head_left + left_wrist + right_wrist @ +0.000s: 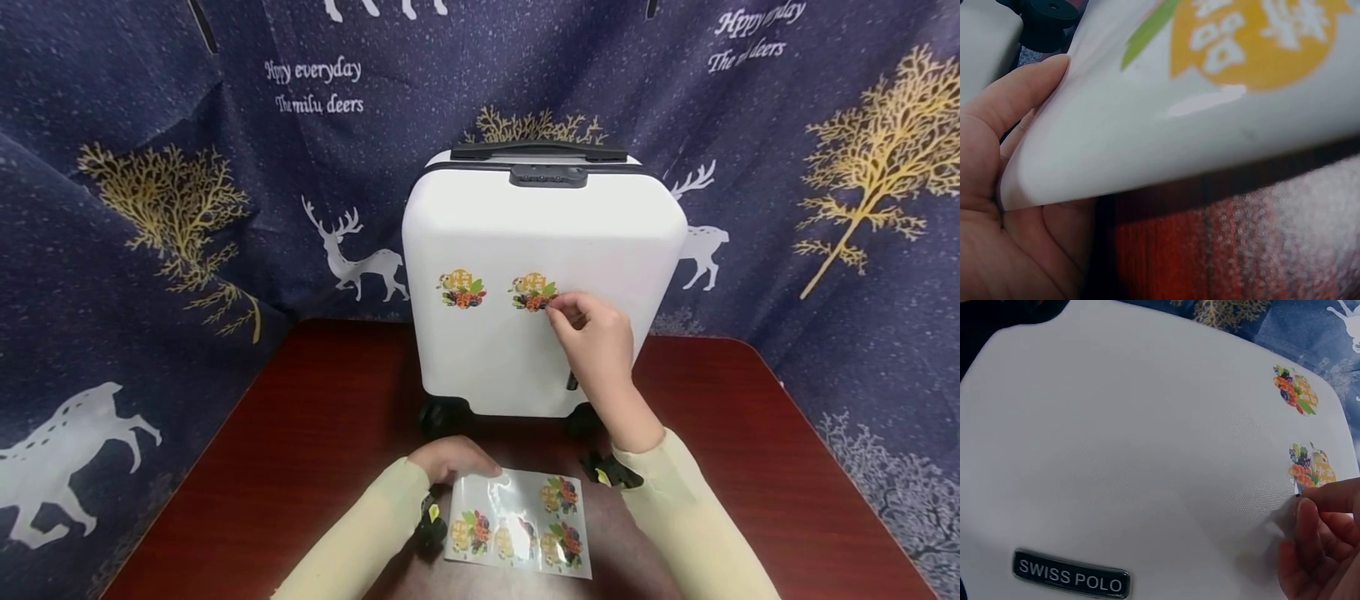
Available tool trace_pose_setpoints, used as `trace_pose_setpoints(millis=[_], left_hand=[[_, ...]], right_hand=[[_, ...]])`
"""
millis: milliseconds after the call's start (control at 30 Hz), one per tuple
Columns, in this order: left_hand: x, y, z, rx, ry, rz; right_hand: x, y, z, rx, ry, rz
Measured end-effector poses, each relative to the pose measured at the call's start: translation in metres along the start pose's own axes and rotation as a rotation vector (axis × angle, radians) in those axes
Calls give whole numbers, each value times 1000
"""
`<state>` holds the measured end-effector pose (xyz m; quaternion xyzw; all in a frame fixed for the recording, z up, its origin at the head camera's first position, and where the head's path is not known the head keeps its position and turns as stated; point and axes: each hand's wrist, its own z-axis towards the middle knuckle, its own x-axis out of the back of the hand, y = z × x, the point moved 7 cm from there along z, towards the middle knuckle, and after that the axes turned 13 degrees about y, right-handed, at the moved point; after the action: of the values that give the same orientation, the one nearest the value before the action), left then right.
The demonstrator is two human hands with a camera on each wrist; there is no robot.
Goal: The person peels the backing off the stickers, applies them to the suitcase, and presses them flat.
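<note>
A white suitcase [480,358] stands upright with two colourful fruit stickers on its front. My right hand [600,337] is at the right-hand sticker [531,293], its thumb and index finger pinching that sticker's lower right edge. In the right wrist view the fingertips [1309,499] meet at this edge, close against the shell. The other sticker [461,290] lies flat to the left. Below, my left hand [453,458] grips the top left of a glossy sticker sheet [517,500], thumb [1054,72] on top and fingers underneath. Several fruit stickers remain on the sheet.
The suitcase stands on a dark red wooden table [337,400], its black wheels [442,414] towards me. A dark blue cloth [420,75] with deer and trees hangs close behind. A SWISS POLO badge [1071,575] sits on the shell.
</note>
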<state>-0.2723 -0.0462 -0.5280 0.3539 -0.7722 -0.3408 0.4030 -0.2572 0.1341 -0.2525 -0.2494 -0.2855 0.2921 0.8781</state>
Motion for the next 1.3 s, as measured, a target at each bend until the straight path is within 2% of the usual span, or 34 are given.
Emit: trace_pose_setpoints(millis=[333, 667, 1100, 1300], left_hand=[[-3, 1, 2, -4, -13, -13], [-3, 3, 4, -14, -23, -19], [-2, -1, 3, 3, -12, -40], [-1, -1, 2, 0, -19, -40]], right_hand=[[-1, 21, -16, -94, -186, 74], [1, 55, -44, -223, -348, 165], [-4, 90, -89, -246, -551, 166], [-6, 104, -107, -273, -583, 154]])
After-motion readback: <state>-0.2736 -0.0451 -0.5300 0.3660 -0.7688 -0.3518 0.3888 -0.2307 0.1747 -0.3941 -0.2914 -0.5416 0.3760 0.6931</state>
